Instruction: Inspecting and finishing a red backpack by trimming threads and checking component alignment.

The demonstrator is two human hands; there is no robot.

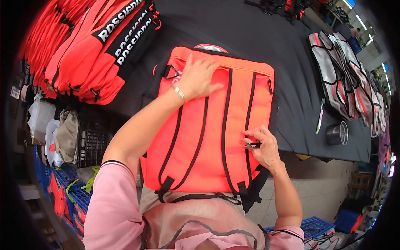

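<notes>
Head view showed one orange backpack (pixel 208 125) lying back-side up on the black tabletop (pixel 287 62), its lower end hanging over the near edge toward the person. Two black-edged shoulder straps ran down its length, ending in black webbing at the bottom. The left hand (pixel 198 79) lay flat on the pack's upper part, fingers spread and holding nothing, with one watch (pixel 178 92) at the wrist. The right hand (pixel 264 146) sat on the right strap, its fingers (pixel 252 134) pinched shut around a small dark tool (pixel 252 145) touching the strap; what kind of tool it was could not be told.

At the upper left lay a stack of orange bags (pixel 87 46), too overlapped to count, two of them showing black bands with white lettering along their edges. On the right of the tabletop lay a pile of grey-and-white panels (pixel 346 75) with black and red trim, their number unclear. Near them stood one metal cup (pixel 336 133) and, just beside it, one slim light-coloured tool (pixel 320 116).

Below the tabletop on the left stood one black wire crate (pixel 93 139), with blue crates (pixel 77 191) lower down holding orange pieces. Another blue crate (pixel 316 227) sat on the floor at the lower right.
</notes>
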